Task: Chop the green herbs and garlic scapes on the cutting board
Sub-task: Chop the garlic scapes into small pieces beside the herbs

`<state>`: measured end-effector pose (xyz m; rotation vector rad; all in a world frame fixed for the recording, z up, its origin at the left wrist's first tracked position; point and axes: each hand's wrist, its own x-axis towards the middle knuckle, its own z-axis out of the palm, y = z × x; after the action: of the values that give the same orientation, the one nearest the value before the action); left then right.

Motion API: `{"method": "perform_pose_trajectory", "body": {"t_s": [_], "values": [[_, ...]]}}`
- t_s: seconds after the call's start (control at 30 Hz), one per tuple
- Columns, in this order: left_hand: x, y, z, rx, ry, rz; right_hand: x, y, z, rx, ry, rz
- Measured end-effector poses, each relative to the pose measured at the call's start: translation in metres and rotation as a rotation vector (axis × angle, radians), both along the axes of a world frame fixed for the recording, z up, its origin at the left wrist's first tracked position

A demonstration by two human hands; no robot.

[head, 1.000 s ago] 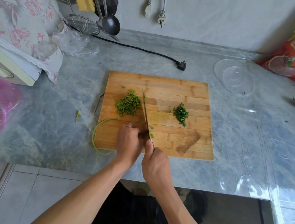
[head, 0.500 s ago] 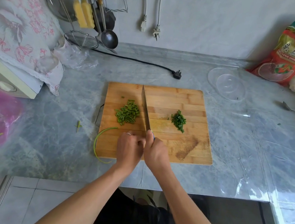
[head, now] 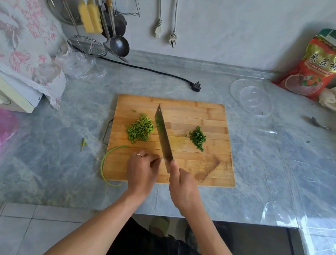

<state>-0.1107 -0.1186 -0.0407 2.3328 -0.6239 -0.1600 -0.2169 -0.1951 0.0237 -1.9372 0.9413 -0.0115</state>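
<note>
right hand (head: pixel 184 189) holds cleaver (head: pixel 163 136) over cutting board (head: pixel 207 115).

The right hand (head: pixel 184 191) hides the knife (head: pixel 163 136) handle

The cutting board (head: pixel 186 112) was striped orange-tan wood, and the chopped scapes (head: pixel 140 129) were bright green beside darker green herbs (head: pixel 197 139). The counter (head: pixel 274 174) was veined grey marble; the far-left cloth (head: pixel 21 26) was white with pink flowers, the far-right bag (head: pixel 327 65) red.

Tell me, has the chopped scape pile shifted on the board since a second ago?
No. The chopped scape pile lies where it did on the cutting board: in the left half, just left of the knife.
</note>
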Motion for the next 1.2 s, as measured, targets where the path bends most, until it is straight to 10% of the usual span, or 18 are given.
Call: {"method": "perform_pose_trajectory", "body": {"t_s": [0.7, 1.2], "values": [[0.024, 0.024, 0.018, -0.088, 0.331, -0.029, -0.012, -0.016, 0.006, 0.151, -0.049, -0.120], [0.012, 0.007, 0.018, 0.125, 0.066, -0.145, -0.021, -0.014, 0.004, 0.149, -0.062, -0.078]]}}
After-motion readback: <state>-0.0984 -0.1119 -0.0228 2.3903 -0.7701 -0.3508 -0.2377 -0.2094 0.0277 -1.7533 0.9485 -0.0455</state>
